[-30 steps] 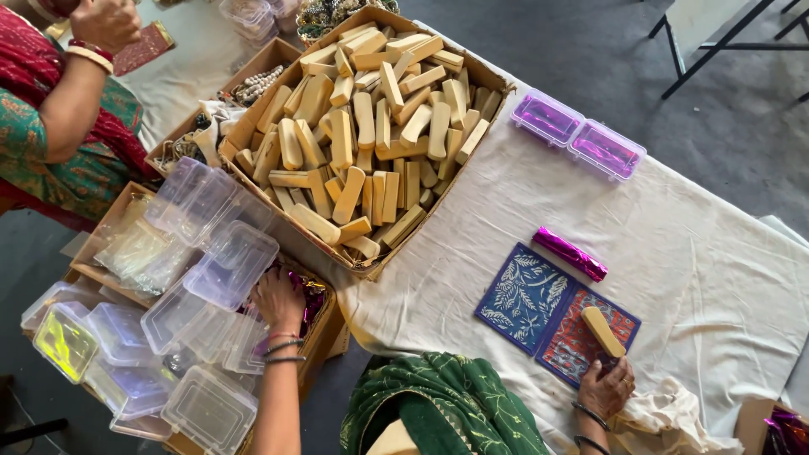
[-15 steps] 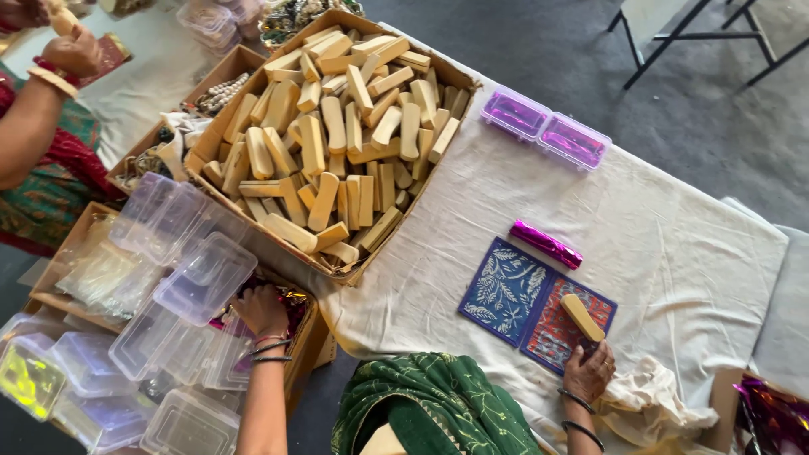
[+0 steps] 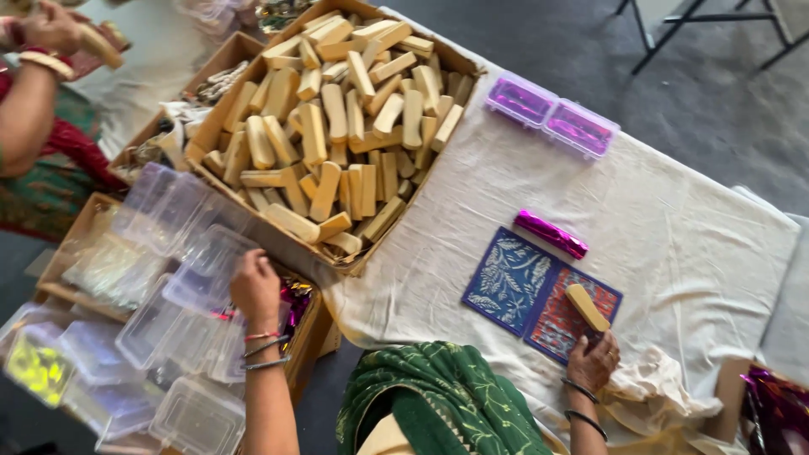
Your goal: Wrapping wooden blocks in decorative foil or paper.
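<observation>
1. The right hand [image 3: 593, 361] sits near the front edge of the tabletop [image 3: 691, 227], its grip closed around the lower end of one tan wooden block [image 3: 586, 307], which stands tilted over a red patterned card [image 3: 566, 318].
2. The left hand [image 3: 254, 286] reaches down off the tabletop's left side into a pile of clear plastic boxes [image 3: 168, 253]; its fingers curl among them, but I cannot tell whether the grip closes on one.
3. Two patterned cards lie side by side, touching: a blue one [image 3: 507, 278] and the red one.
4. One shiny magenta wrapped stick [image 3: 551, 233] lies just beyond the blue card.
5. Two lidded boxes with purple contents [image 3: 552, 116] sit together at the far edge of the white cloth.
6. A large cardboard carton [image 3: 459, 63] holds a heap of tan blocks, too many to count.
7. Open room: the cloth is bare to the right of the cards and between the cards and the purple boxes.
8. Another person's hand [image 3: 52, 25] at the upper left holds one tan block, well apart.
</observation>
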